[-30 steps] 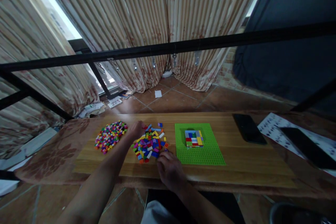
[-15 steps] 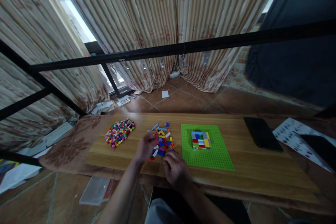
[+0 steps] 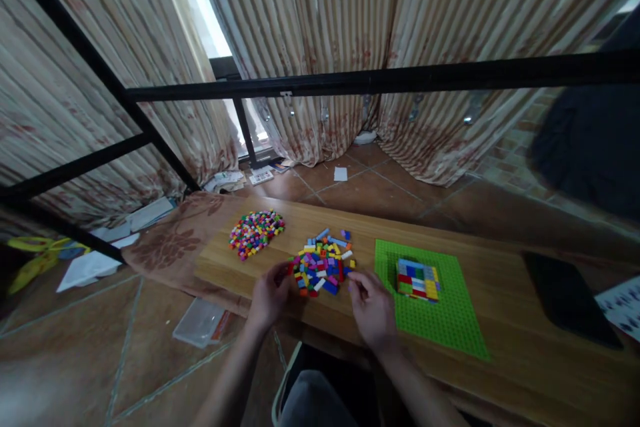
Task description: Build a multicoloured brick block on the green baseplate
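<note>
A loose pile of mixed toy building bricks (image 3: 320,265) lies on the wooden table between my hands. At its left edge is my left hand (image 3: 270,292), fingers curled together beside a red brick; whether they grip anything is too small to make out. My right hand (image 3: 373,307) is at the pile's right side, thumb and fingertips pinched, their contents hidden. Further right, a green baseplate (image 3: 445,320) bears a low, layered block of coloured bricks (image 3: 419,280), with a hollow at its back part. Neither hand touches the baseplate's built block.
A heap of smaller bricks (image 3: 257,232) sits at the table's left. A dark tablet-like slab (image 3: 570,297) and a printed sheet (image 3: 623,307) lie to the right. Beyond the wooden table (image 3: 320,317) runs a black metal rail (image 3: 340,83). A clear plastic box (image 3: 199,323) is on the floor.
The view has turned left, shifting the scene rightward. My left hand has drawn back from over the pile to its left edge. My right hand has moved from the front to its right side.
</note>
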Demonstrator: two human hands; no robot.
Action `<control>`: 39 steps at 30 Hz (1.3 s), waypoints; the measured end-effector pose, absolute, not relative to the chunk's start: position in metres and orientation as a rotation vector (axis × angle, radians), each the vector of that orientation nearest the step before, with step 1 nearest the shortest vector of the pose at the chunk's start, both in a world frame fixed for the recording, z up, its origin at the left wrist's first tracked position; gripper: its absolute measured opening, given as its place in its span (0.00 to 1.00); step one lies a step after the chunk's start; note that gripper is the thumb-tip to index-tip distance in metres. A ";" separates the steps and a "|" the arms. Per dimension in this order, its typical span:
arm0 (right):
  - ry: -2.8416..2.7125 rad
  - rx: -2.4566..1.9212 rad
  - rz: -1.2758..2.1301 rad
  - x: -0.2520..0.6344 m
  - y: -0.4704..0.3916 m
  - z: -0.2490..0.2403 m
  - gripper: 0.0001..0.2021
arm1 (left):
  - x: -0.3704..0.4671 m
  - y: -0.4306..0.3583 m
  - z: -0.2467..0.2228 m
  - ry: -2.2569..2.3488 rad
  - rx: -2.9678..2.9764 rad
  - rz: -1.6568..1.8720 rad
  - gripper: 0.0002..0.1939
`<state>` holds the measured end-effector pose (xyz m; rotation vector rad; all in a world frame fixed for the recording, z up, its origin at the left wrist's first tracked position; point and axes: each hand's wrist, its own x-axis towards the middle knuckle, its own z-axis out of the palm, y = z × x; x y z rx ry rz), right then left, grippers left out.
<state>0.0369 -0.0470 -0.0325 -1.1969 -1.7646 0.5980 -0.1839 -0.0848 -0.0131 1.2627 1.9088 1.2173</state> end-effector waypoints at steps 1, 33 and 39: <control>-1.793 -1.246 0.580 0.038 -0.038 -0.027 0.09 | -0.184 -0.087 -0.015 1.965 1.280 1.204 0.16; -2.408 -1.213 0.412 0.004 0.001 -0.008 0.08 | -0.170 -0.095 -0.022 2.087 1.607 1.002 0.14; -2.490 -1.244 0.358 -0.007 -0.011 -0.015 0.06 | -0.166 -0.101 -0.026 2.037 1.613 1.038 0.19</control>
